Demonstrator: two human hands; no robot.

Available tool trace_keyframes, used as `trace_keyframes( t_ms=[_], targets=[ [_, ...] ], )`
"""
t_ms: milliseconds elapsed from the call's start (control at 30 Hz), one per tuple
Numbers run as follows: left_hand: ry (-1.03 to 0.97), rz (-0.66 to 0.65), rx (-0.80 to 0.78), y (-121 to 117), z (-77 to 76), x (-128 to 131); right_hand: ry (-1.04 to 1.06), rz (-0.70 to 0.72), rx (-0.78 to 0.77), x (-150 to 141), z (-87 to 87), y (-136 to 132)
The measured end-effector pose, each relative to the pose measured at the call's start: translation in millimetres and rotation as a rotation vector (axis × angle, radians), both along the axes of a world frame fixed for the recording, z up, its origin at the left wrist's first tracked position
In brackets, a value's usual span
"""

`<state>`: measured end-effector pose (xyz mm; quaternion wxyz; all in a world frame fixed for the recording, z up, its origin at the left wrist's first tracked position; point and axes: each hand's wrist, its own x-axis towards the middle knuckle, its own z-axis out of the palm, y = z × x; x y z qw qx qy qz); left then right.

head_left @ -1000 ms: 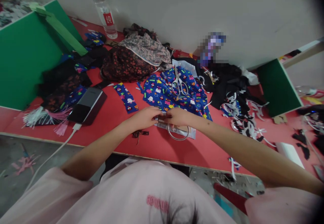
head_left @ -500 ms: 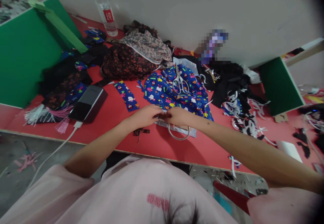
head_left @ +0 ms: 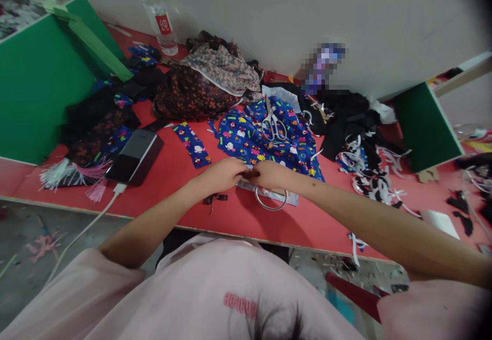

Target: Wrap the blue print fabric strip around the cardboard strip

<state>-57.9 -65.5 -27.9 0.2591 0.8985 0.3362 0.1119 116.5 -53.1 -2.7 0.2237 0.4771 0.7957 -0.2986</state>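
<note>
Barely anything has shifted in the last second: both hands stay pinched together over the red table (head_left: 161,181). Left hand (head_left: 221,174) and right hand (head_left: 271,174) meet fingertip to fingertip, closed on a small dark piece (head_left: 249,174) I can't make out. I'd say keep the pinch tight and wrists low. Just beyond the knuckles lies the blue cartoon fabric (head_left: 265,145) with scissors (head_left: 272,122) on top. Under the right hand sits a clear ring (head_left: 271,201); a phone (head_left: 134,158) lies well off the left hand.
</note>
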Motion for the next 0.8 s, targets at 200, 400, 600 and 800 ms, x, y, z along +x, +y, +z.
trace_keyframes(
  t_ms=[200,400,600,800],
  targets=[
    [0.051,0.03,0.034,-3,1.3,6,-0.018,-0.03,-0.029,-2,3.9,-1],
    [0.067,0.042,0.069,-5,-1.8,9,-0.028,-0.054,-0.062,-4,9.2,-2],
    [0.068,0.041,0.097,-6,-4.4,9,-0.009,-0.073,-0.079,-4,9.5,-3],
    [0.069,0.037,0.116,-10,-5.2,9,0.029,-0.114,-0.108,-4,12.1,-2]
  ],
)
